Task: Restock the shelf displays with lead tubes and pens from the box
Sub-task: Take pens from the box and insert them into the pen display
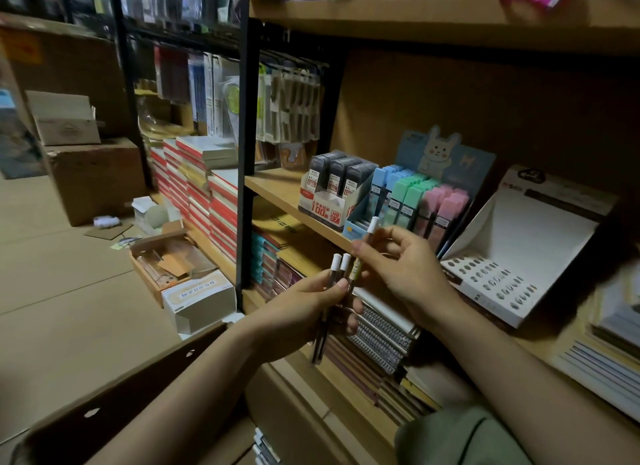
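My left hand [311, 308] grips a small bunch of white-capped pens [337, 267] upright in front of the shelf. My right hand [398, 267] pinches a single white-capped pen [365, 244] beside that bunch, its cap pointing up toward the shelf. Right of my hands a white pen display stand [512, 256] sits on the shelf, its rows of holes all without pens. Behind my hands a blue rabbit display [446, 159] holds blue, green and pink lead tubes [415, 201]. Left of it a small carton holds dark lead tubes [341, 177].
The wooden shelf board [277, 187] carries the displays; notebooks and spiral pads [377, 336] are stacked on the shelf below. A black upright post [247, 152] stands to the left. An open cardboard box flap [121, 388] lies below my forearms. Boxes and cartons [93, 177] sit on the floor.
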Available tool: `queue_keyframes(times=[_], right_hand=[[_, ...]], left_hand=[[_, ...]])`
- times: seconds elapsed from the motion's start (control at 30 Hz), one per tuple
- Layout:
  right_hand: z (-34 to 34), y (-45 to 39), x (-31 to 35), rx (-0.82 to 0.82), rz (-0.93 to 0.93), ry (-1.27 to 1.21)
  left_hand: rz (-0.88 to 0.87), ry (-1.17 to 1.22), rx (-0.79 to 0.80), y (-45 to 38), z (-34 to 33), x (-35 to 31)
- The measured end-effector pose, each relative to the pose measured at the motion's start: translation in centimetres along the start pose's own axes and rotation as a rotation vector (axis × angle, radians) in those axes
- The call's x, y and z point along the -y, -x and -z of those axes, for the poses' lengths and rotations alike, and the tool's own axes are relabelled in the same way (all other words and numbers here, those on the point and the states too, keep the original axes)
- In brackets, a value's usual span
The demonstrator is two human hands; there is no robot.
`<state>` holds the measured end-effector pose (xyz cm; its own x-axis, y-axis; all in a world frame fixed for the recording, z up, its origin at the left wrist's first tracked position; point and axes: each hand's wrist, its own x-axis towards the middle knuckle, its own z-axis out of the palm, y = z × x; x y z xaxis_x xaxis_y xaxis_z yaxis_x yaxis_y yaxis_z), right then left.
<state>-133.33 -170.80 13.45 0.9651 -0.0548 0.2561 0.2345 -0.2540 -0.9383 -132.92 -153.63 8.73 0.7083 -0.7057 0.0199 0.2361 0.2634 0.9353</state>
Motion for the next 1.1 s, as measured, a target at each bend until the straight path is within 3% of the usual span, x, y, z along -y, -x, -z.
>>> queue_keyframes(times=[0.2,0.3,0.37,0.47,0.57,0.73,0.93,1.03,1.1], right_hand=[[1.7,1.3,0.4,-0.042,0.017,0.321],[5.5,2.0,1.4,-0.326,0.211,0.697],[8.4,2.1,1.5,-0.418,0.122,0.978],[10.0,2.1,-0.1,-0.230,-0.252,1.284],[9.3,2.8,-2.0,-0.128,-0.208,1.369],[9.7,3.9,-2.9,-0.125,-0.031,1.276],[9.5,3.8,-2.2,-0.125,-0.036,1.176],[8.3,4.2,-1.2,-0.261,0.209,0.911],[6.6,4.0,0.4,-0.195,0.198,0.566]], left_hand=[[0.005,-0.001,0.099,-1.4,0.0,1.8],[-0.001,0.004,-0.031,-2.3,0.1,2.3],[-0.011,0.017,-0.104,-2.8,0.2,2.2],[-0.006,0.029,-0.140,-3.3,-0.3,2.1],[0.001,0.035,-0.141,-3.3,-1.0,2.1],[0.015,0.004,-0.156,-2.7,-1.4,2.0],[0.019,-0.051,-0.147,-2.3,-1.9,1.8],[-0.003,-0.086,-0.073,-2.0,-2.0,1.6],[-0.002,-0.098,-0.021,-1.9,-2.2,1.3]])
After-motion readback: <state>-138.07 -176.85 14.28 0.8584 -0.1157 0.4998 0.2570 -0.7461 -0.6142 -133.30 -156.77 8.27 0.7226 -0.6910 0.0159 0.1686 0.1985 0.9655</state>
